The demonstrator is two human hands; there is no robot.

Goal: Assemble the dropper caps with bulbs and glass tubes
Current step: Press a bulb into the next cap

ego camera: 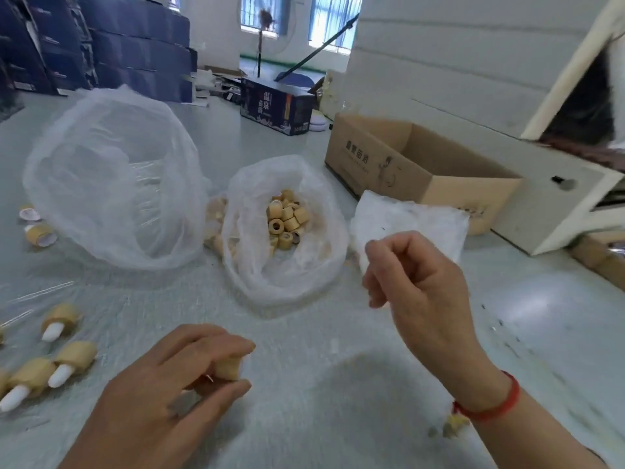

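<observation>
1. Head view, hands: left hand [176, 377] low at centre, fingers clamped on a tan cap [229, 367]; the cap is mostly hidden by the fingers, so its axis cannot be told; right hand [419, 286] raised, thumb and forefinger pinched together; what they hold, if anything, is too blurred to make out.
2. Head view, parts: loose tan caps [285, 220] heaped in an open plastic bag [263, 265] at centre; larger plastic bag [111, 177] left of it, contents unclear.
3. Head view, finished droppers [66, 365]: lying on their sides at the left edge of the counter [338, 384], white bulbs pointing down-left; the nearest is cut off by the frame.
</observation>
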